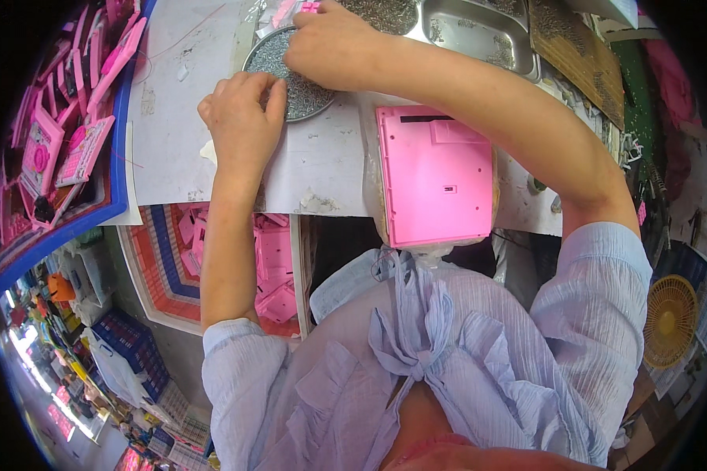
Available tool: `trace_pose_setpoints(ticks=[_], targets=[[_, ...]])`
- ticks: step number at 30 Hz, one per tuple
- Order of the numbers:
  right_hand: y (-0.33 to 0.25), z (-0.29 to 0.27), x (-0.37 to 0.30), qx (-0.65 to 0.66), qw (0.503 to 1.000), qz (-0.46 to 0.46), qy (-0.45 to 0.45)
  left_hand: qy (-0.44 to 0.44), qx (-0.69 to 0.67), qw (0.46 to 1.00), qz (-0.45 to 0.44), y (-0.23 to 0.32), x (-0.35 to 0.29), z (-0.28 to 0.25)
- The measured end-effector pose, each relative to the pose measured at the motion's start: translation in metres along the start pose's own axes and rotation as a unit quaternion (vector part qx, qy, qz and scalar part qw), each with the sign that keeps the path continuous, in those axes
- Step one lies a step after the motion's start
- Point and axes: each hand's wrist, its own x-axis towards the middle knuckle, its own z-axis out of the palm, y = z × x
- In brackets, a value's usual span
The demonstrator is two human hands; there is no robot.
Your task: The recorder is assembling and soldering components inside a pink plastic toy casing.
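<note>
A round dish (309, 115) full of small silvery screws (297, 88) stands on the table between my hands. My left hand (247, 114) is at the dish's left edge with its fingers curled and its fingertips turned away. Over the dish's far right part, my right hand (334, 49) is closed, its knuckles up; whatever it may hold is hidden beneath it. Just beyond that hand a small pink piece (309, 7) shows. A flat pink plastic panel (440, 184) lies nearer to me, overhanging the table's front edge.
At the left, a blue-rimmed crate (120, 157) holds pink plastic parts. Below the table, another crate (137, 271) contains more pink pieces. A metal compartment tray (479, 35) with small parts sits at the back, beside a brown board (577, 59). A yellow round grille (669, 322) is at right.
</note>
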Motion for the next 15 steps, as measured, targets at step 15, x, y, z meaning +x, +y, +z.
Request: trace_pose_setpoints(ticks=[15], targets=[[-0.032,-0.115,-0.229,0.294,0.942,0.157,0.038,0.004,-0.251,0.967,-0.048,0.028,-0.034,-0.031]])
